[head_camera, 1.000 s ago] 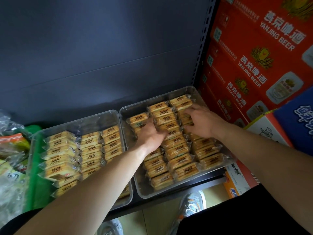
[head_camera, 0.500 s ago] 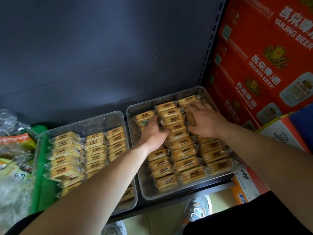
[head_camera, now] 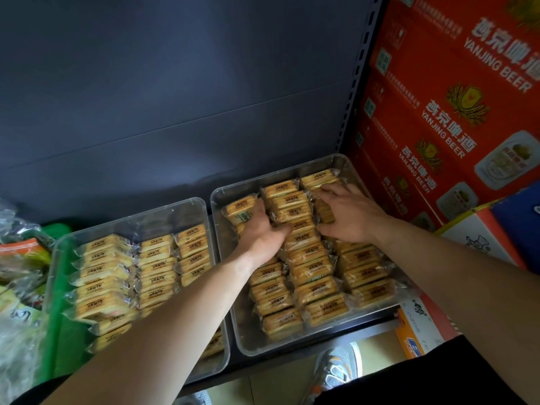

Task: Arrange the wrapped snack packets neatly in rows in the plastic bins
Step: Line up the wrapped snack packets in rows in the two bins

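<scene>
Two clear plastic bins stand side by side on a dark shelf. The right bin [head_camera: 222, 229] holds three rows of yellow wrapped snack packets [head_camera: 314, 290]. My left hand [head_camera: 263, 232] lies on the left row near the back, fingers curled down between the left and middle rows. My right hand [head_camera: 347, 214] rests flat on the back of the right row, fingers spread over the packets. The left bin [head_camera: 187, 206] holds three more rows of the same snack packets [head_camera: 155, 267]; my left forearm crosses its front right corner.
Red beer cartons [head_camera: 455, 112] are stacked against the right side of the shelf, with a white and blue box [head_camera: 496, 229] below them. Bagged goods [head_camera: 20, 267] and a green bin [head_camera: 58, 331] lie at the left. The shelf's dark back panel [head_camera: 175, 97] rises behind. A shoe [head_camera: 336, 372] shows on the floor.
Both hands have stayed on the back packets of the right bin, sliding slightly toward the back. The camera has drifted a little to the left.
</scene>
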Available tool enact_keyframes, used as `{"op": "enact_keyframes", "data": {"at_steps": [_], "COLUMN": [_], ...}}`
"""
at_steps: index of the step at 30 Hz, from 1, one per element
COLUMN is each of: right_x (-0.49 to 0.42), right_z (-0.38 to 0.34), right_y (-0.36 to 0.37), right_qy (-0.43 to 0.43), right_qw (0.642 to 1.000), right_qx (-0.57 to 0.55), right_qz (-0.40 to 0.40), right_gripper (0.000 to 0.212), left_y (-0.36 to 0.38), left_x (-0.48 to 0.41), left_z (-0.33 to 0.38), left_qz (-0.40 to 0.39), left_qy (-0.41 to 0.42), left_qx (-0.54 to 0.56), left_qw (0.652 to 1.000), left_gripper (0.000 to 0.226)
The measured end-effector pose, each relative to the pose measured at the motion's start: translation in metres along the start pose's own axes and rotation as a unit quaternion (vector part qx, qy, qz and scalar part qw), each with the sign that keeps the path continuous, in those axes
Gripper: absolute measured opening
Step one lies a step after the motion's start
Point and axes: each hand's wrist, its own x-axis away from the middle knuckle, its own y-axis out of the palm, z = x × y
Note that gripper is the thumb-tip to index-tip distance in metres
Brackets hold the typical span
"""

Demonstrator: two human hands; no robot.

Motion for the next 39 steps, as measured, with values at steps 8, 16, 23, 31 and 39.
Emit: {"op": "enact_keyframes", "data": {"at_steps": [8, 16, 23, 31, 39], "right_x": [-0.001, -0.001, 0.025, 0.068, 0.090], "right_z": [0.001, 0.000, 0.003, 0.007, 0.017], "right_y": [0.000, -0.002, -0.005, -0.019, -0.015], "right_qy": [-0.005, -0.006, 0.012, 0.028, 0.124], "right_qw": [1.000, 1.000, 0.999, 0.995, 0.985], "right_qx": [0.012, 0.002, -0.046, -0.099, -0.119], "right_qz": [0.002, -0.003, -0.008, 0.004, 0.003], "right_gripper": [0.090, 0.089, 0.082, 0.058, 0.068], "left_y": [-0.004, -0.009, -0.001, 0.016, 0.009], "left_x": [-0.007, -0.003, 0.032, 0.031, 0.061], "left_z": [0.005, 0.004, -0.012, -0.001, -0.017], "left_qz": [-0.035, -0.044, -0.061, -0.087, -0.076], "left_qy": [-0.026, -0.013, -0.050, -0.066, -0.101], "left_qx": [-0.009, -0.022, -0.088, -0.079, -0.087], "left_qw": [0.999, 0.999, 0.993, 0.991, 0.988], "left_gripper": [0.082, 0.057, 0.041, 0.053, 0.048]}}
